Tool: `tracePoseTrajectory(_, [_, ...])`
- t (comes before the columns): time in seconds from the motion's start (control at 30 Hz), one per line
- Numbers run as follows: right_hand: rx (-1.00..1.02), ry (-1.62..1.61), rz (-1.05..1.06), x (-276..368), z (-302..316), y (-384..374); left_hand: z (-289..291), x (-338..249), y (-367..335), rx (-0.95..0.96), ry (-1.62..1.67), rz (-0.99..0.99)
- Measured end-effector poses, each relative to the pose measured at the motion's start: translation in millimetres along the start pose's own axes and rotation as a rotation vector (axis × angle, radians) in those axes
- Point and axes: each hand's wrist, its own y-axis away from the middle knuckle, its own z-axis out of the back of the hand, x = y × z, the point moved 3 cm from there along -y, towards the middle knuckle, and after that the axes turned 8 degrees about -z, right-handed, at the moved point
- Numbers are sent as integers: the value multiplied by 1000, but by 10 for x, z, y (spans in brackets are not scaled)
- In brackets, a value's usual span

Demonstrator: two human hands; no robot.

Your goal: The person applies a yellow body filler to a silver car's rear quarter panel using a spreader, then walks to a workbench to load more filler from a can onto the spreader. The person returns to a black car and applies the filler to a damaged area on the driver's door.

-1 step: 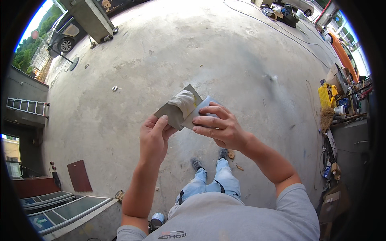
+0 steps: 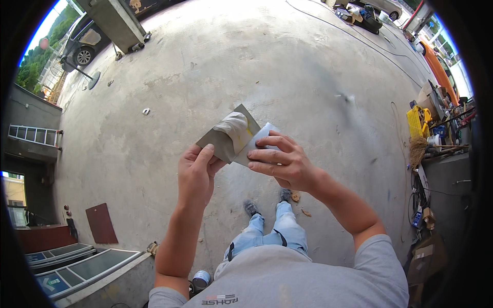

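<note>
My left hand [image 2: 195, 172] pinches the lower left edge of a flat grey metal plate [image 2: 222, 146], thumb on top. On that plate lies a smooth heap of off-white putty [image 2: 233, 128] with a thin yellow streak on its right side. My right hand [image 2: 282, 159] grips a thin, pale grey-blue spreader [image 2: 262, 131], its fingers spread over the upper face and its thumb hidden beneath. The spreader's left edge meets or overlaps the plate's right side, next to the putty; I cannot tell whether they touch.
Below my hands is a concrete floor [image 2: 169, 133]. A can [image 2: 201, 278] stands by my left side, with framed windows [image 2: 92, 269] and a dark red board [image 2: 101, 224] beyond. Tools, a yellow crate [image 2: 414, 122] and cardboard line the right wall. A pillar [image 2: 115, 25] stands far left.
The plate and its putty have shifted very slightly up and left. The spreader has turned a little beside the putty, and both hands keep their grip.
</note>
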Motion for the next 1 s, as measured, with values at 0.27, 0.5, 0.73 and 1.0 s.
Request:
tracePoseTrajectory(0.27, [-139,40,-74,-199,67,-57,-179,95,-136,18,0,47])
tracePoseTrajectory(0.5, [-207,13,-68,-166,180,-75,-199,62,-211,-91,-63,80])
tracePoseTrajectory(0.73, [-137,-51,-41,-201,222,46,-478,116,-140,3,52,69])
tracePoseTrajectory(1.0, [-274,-862,-1040,-951,705,493,-811,272,-188,-20,-213,-122])
